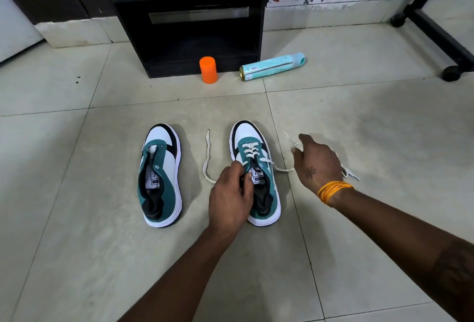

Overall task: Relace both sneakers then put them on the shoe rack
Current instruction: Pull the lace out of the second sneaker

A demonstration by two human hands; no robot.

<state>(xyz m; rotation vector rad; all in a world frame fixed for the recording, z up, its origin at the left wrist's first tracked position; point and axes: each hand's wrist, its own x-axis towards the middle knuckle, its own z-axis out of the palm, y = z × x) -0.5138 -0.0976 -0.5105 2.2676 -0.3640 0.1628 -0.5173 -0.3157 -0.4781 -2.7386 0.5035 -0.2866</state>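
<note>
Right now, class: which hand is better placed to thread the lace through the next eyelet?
Probably the right hand: it pinches the lace drawn out from the half-laced sneaker. The left hand grips that sneaker's tongue, steadying it.

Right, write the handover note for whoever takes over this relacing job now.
Left hand pinches the green tongue area of the right-side green-and-white sneaker.
Right hand holds that shoe's white lace end.
Done: the lower eyelets are laced.
Left: its upper eyelets; the whole left-side green-and-white sneaker, which has no lace; a loose white lace lies between them on the tiled floor; then rack both.
</note>
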